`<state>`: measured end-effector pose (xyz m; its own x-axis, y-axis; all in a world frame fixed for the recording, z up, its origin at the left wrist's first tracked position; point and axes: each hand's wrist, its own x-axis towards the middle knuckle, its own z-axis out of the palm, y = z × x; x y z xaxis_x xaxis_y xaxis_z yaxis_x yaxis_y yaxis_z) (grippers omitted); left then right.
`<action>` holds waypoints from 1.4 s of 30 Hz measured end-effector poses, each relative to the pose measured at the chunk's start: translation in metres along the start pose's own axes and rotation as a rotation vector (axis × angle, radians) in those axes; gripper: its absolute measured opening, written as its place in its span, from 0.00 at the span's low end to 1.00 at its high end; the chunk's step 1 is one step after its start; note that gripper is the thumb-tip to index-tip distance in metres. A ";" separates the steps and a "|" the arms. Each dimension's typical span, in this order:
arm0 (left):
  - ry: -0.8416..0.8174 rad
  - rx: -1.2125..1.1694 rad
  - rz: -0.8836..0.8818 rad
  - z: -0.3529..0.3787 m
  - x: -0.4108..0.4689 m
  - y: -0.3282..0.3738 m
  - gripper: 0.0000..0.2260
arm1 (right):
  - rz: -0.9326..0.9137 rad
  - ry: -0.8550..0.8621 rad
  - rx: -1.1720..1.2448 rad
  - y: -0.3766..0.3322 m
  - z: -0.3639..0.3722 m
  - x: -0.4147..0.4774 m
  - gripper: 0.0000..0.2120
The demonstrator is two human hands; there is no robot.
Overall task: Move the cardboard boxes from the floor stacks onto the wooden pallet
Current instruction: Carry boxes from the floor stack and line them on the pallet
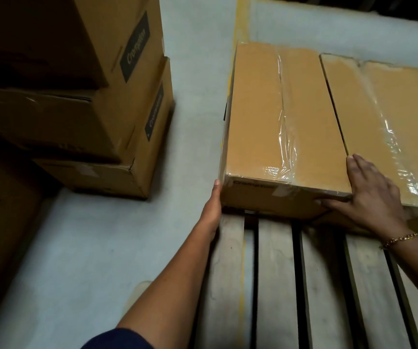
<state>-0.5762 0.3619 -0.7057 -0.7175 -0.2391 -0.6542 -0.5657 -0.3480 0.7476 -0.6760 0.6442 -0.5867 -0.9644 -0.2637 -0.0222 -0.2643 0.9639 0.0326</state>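
Observation:
A long taped cardboard box (283, 127) lies flat on the wooden pallet (275, 280), at its left side. My left hand (214, 205) presses flat against the box's near left corner. My right hand (369, 192) rests on its near right corner, fingers spread, thumb along the front face. A second taped box (389, 122) lies beside it on the right, touching it. On the floor to the left stands a stack of brown boxes (107, 107) with dark labels.
Another cardboard box (4, 212) sits at the lower left edge. Grey concrete floor (192, 96) runs between the stack and the pallet. A yellow floor line (239, 26) passes along the pallet's left side. The pallet's near slats are bare.

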 end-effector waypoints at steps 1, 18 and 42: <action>-0.002 -0.003 0.004 0.000 0.001 0.000 0.37 | -0.001 0.002 -0.001 0.000 -0.001 0.000 0.61; -0.033 -0.003 0.008 -0.006 0.004 -0.003 0.32 | 0.004 0.036 0.014 0.000 0.000 -0.001 0.57; -0.056 -0.003 -0.010 -0.007 -0.012 0.009 0.32 | 0.013 0.042 0.039 -0.003 -0.001 0.000 0.56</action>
<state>-0.5702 0.3555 -0.6917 -0.7335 -0.1845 -0.6542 -0.5719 -0.3526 0.7407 -0.6750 0.6414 -0.5855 -0.9676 -0.2516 0.0203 -0.2518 0.9678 -0.0065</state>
